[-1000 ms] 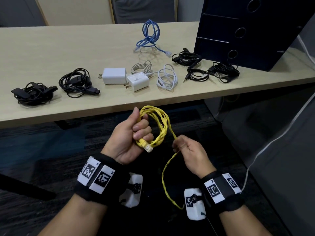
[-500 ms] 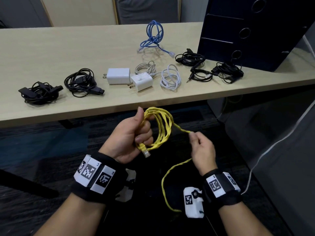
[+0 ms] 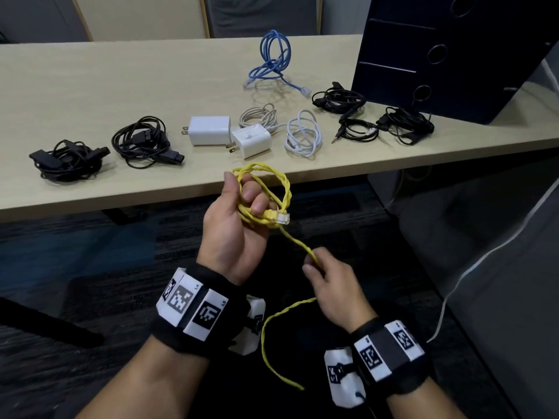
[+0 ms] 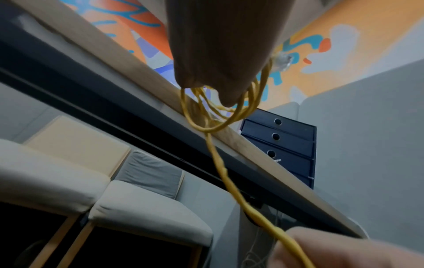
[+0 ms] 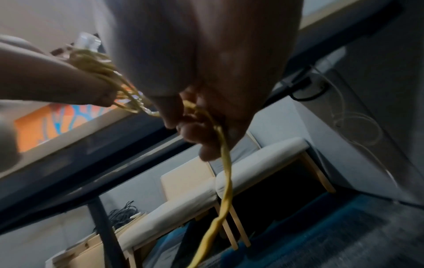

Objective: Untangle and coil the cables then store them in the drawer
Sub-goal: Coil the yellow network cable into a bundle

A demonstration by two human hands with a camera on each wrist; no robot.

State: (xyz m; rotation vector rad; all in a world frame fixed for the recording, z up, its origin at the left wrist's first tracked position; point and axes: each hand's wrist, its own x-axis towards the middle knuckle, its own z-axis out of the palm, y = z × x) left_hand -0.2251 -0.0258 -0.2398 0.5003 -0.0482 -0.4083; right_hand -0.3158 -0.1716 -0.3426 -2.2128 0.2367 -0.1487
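Note:
My left hand (image 3: 239,213) grips a coil of yellow network cable (image 3: 279,186) in front of the table edge, its clear plug (image 3: 282,218) sticking out past the fingers. The cable's free length runs down to my right hand (image 3: 320,270), which pinches it below the coil. The loose tail (image 3: 266,337) hangs from that hand toward the floor. In the left wrist view the yellow cable (image 4: 220,163) drops from the left hand (image 4: 224,54). The right wrist view has the yellow cable (image 5: 226,181) passing through the right hand's fingers (image 5: 195,130). A dark blue drawer unit (image 3: 447,55) stands on the table, back right.
On the wooden table (image 3: 121,77) lie a blue cable (image 3: 272,62), two white chargers (image 3: 227,136), white cables (image 3: 304,134) and several black cable bundles (image 3: 142,142). Dark carpet lies below my hands. A white cord (image 3: 472,267) hangs at the right.
My right hand has come down and toward me from the right of the coil, sliding along the cable. The left hand has turned, so the plug now points right.

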